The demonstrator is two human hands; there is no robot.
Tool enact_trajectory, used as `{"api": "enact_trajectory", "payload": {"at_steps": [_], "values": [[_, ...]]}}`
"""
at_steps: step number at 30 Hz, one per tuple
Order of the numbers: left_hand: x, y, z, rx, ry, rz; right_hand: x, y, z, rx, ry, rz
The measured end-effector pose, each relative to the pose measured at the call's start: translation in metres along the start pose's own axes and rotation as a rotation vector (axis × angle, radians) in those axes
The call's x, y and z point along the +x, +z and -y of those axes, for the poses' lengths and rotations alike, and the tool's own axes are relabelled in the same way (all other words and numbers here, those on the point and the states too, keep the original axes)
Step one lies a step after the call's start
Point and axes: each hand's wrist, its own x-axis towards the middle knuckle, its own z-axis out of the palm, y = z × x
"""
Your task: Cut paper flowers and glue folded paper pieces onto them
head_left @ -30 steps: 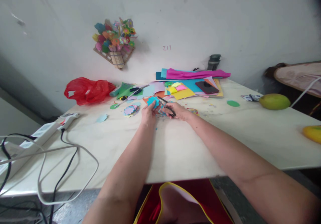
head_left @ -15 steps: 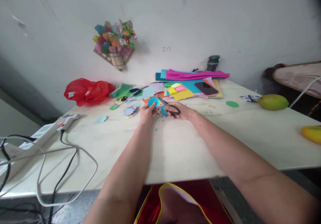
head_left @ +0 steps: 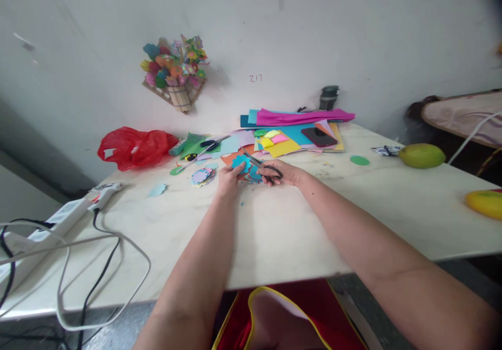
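My left hand (head_left: 229, 177) pinches a blue scalloped paper piece (head_left: 240, 164) between thumb and fingers. In my right hand (head_left: 280, 172) are the dark-handled scissors (head_left: 257, 161), their blades pointing up and left beside the blue paper's right edge. Below the blades, more blue paper (head_left: 254, 172) lies close to my right fingers, with small blue scraps around it. Left of my hands sits a stack of scalloped paper pieces (head_left: 202, 176), lilac on top. Whether the blades touch the paper is too small to tell.
Coloured sheets (head_left: 292, 146) with a phone (head_left: 319, 137) lie behind my hands. A second pair of scissors (head_left: 212, 146) and a red plastic bag (head_left: 135, 148) are back left. A power strip (head_left: 65, 216) with cables sits left, a green-yellow fruit (head_left: 421, 155) right.
The view has shifted slightly, so background things sit a little further left. My left hand still holds the blue paper, and the scissors remain in my right hand beside it.
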Motion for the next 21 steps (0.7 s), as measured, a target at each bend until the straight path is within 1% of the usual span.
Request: {"api": "enact_trajectory", "payload": {"at_steps": [10, 15, 21], "values": [[0.0009, 0.0000, 0.0014, -0.048, 0.003, -0.005, -0.0011, 0.0044, 0.0022, -0.084, -0.030, -0.035], [-0.0005, 0.0006, 0.0000, -0.055, -0.025, 0.006, -0.0033, 0.0073, 0.0074, -0.072, -0.038, -0.049], [0.0012, -0.0014, 0.0019, -0.041, -0.025, 0.022, 0.0005, 0.0051, 0.0015, -0.055, -0.027, -0.040]]}}
